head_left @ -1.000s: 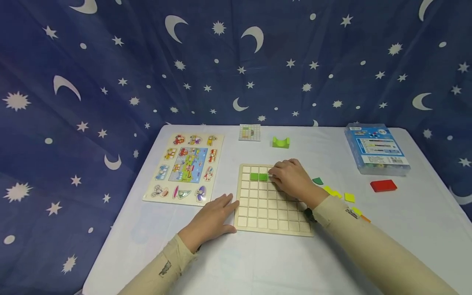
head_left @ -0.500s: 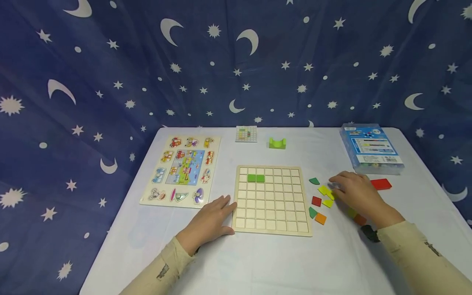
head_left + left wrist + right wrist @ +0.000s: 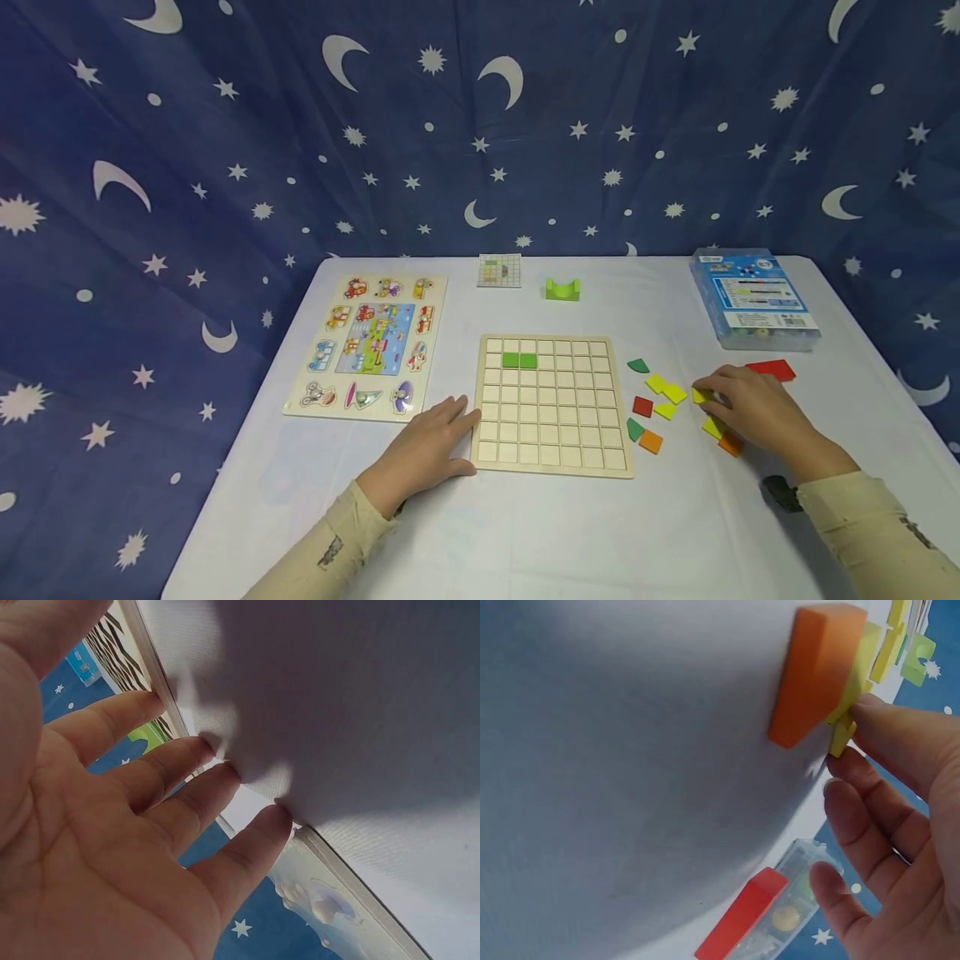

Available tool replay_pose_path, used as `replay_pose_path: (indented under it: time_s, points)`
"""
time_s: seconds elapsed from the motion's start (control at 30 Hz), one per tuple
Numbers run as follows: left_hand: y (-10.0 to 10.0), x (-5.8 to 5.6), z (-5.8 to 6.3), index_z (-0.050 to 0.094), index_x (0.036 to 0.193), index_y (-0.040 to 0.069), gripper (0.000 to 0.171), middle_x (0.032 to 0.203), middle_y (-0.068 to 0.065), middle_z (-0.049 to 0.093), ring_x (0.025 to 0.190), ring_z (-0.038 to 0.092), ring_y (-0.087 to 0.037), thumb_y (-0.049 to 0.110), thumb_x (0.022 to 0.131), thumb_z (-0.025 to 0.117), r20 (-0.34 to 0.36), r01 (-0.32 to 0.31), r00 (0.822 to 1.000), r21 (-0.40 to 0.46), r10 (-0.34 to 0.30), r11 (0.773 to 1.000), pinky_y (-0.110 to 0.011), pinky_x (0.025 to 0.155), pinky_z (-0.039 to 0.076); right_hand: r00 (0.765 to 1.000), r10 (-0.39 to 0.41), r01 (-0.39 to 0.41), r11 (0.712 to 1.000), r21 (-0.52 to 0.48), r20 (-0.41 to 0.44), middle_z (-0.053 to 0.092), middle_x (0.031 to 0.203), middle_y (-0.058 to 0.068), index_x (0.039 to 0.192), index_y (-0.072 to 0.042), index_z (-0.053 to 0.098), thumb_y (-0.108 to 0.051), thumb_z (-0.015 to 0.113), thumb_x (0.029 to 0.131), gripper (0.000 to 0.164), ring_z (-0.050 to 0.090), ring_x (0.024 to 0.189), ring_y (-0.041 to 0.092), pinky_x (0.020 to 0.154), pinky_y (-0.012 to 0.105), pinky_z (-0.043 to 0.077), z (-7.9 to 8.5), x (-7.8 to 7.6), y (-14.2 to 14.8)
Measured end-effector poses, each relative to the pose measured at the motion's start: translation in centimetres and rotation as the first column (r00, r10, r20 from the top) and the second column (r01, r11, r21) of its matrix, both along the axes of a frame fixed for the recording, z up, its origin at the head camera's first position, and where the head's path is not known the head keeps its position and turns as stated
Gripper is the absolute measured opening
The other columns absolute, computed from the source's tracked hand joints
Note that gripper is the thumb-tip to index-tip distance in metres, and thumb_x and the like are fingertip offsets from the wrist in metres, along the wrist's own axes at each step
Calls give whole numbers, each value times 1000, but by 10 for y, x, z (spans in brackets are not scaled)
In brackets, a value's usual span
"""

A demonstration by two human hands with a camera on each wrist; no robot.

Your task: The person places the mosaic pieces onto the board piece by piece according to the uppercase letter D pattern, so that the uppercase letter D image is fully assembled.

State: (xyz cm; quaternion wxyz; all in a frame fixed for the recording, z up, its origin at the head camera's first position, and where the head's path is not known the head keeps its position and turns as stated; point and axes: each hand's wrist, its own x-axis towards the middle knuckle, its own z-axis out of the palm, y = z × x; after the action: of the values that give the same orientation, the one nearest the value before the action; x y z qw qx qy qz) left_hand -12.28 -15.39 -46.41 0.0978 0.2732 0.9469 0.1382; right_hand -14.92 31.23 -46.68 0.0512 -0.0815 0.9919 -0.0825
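Note:
A wooden grid board (image 3: 555, 408) lies in mid-table, two green square tiles (image 3: 519, 360) side by side in its second row. At the board's left edge rests my left hand (image 3: 420, 458), fingers straight and fingertips touching the rim. Right of the board, my right hand (image 3: 761, 412) pinches a yellow tile (image 3: 842, 739) between thumb and forefinger; its other fingers are loosely bent. Close under that hand lie another yellow tile (image 3: 713, 427) and an orange tile (image 3: 731, 444). Between hand and board are several loose tiles, among them a red square (image 3: 642, 407) and a green quarter-round (image 3: 638, 365).
A vehicle puzzle board (image 3: 367, 346) lies at left. Behind the grid are a small pattern card (image 3: 499, 271) and a green curved block (image 3: 562, 289). At the back right stand a clear plastic box (image 3: 753, 300) and a red block (image 3: 774, 370). A starry curtain hangs behind.
My right hand has left the grid and moved right to the loose tiles, where it now pinches a yellow one. The left hand stays at the board's edge.

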Motion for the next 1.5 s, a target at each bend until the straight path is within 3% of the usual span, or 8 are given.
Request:
replay_pose_path:
  time_s: [0.4,0.6,0.8,0.9,1.1,1.5]
  points:
    - [0,0,-2,50,146,10,78,153,-19,41,143,36,-36,38,80,81,2,-4,1000,-5,4,1000,-54,113,35,997,3,-3,1000,-6,-79,66,110,20,117,-2,70,-19,81,83,39,57,106,42,98,63,39,-2,-2,-9]
    - [0,0,0,50,146,10,77,153,-19,41,143,36,-36,38,81,80,-2,-3,1000,-10,3,1000,-54,112,36,995,27,-31,999,-37,-97,66,115,19,120,-5,70,-22,77,87,38,55,112,42,103,61,36,7,-17,-36]
    - [-1,-1,-3,49,147,12,79,154,-18,40,144,35,-35,41,81,80,1,-10,1000,-21,10,1000,-53,113,36,984,118,-125,991,-44,-136,68,112,13,117,-6,71,-24,77,88,35,58,110,35,103,57,38,9,-36,-75]
    - [-1,-2,-5,49,147,12,79,155,-17,39,144,34,-35,41,81,80,7,-13,1000,-22,13,1000,-54,113,36,968,182,-191,981,-37,-173,69,108,10,113,-7,73,-23,77,88,30,61,107,31,102,56,40,7,-46,-93]
    - [-1,-1,-5,49,147,12,79,155,-17,39,144,35,-35,42,80,80,2,-13,1000,-26,13,1000,-53,113,36,915,310,-325,946,-16,-257,71,100,5,104,-10,75,-22,79,86,22,65,97,25,95,52,46,4,-63,-128]
    - [0,-1,-2,48,148,13,79,155,-16,39,144,34,-35,42,81,79,12,-19,1000,-29,19,999,-54,113,36,841,446,-459,888,33,-306,70,90,0,93,-15,76,-16,80,85,10,65,87,20,89,48,49,-1,-81,-170]
